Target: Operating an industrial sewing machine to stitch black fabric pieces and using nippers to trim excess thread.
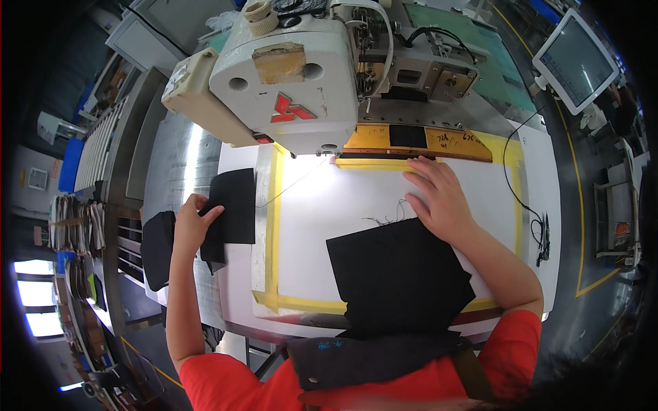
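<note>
Several stacked bundles [74, 222] at far left are too small to make out, the room behind them fading into a dark rim. On the metal counter [164, 154], the left forearm partly hides a black pile [157, 250]. The left hand [193, 225] pinches the left edge of a black panel [236, 202], flat, matte and nearly rectangular; its fingertips are partly hidden. Next, a white sheet [319, 253] framed in yellow tape [272, 233] lies under a sewing machine head [295, 82], cut off at the top. A larger black cloth [401, 274], uneven-edged, with loose threads at its upper edge, merges below with a dark apron [370, 363]. The right hand's [442, 198] grip is loosely spread at a yellow strip [377, 164]; I cannot tell whether it presses. Rightmost, a monitor [576, 61] tilts above grey, yellow-lined floor [563, 274].
</note>
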The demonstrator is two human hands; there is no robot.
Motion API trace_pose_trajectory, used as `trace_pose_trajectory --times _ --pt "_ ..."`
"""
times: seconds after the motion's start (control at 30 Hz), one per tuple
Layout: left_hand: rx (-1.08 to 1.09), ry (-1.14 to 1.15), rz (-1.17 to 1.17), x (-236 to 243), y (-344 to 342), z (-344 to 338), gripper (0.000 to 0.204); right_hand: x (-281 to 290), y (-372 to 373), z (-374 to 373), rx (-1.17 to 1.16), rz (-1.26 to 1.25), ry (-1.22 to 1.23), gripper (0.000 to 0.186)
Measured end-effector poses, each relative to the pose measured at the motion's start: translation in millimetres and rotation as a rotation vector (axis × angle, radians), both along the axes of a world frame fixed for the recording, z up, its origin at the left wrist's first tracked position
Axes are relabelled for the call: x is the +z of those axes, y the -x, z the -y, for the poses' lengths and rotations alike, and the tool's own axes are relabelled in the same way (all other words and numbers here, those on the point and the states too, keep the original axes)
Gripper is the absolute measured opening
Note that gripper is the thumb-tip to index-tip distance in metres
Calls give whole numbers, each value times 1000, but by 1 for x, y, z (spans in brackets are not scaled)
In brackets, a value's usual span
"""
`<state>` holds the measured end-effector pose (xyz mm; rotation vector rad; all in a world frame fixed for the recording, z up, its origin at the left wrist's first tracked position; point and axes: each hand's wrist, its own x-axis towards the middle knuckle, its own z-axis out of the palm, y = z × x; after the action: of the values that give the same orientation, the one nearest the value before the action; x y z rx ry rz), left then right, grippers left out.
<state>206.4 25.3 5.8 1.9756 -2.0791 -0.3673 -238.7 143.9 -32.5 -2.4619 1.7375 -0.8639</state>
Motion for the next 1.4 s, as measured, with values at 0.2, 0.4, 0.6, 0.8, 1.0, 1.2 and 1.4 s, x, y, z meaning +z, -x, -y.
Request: trace_pose_trajectory --times 0.2,0.4,0.6,0.8,1.0,1.2,1.4 --pt "33 -43 185 24 -25 9 34 -4 0 2 17 10 14 38" --pt "227 497 639 101 -70 -6 36 -2 1 0 16 10 -8 37" --pt "20 442 344 160 -9 -53 33 6 -2 -1 64 61 -53 36" --pt "-1066 -384 -113 136 113 -48 23 44 -22 -14 476 938 -640 70" --pt "-1199 -722 -135 50 210 -10 32 25 -24 -17 370 1214 -1019 48" --pt "-898 -763 -245 24 198 12 43 17 1 -11 -205 1165 -835 14" --pt "-655 -690 -381 4 172 1 23 31 11 -3 -210 1026 -912 16"
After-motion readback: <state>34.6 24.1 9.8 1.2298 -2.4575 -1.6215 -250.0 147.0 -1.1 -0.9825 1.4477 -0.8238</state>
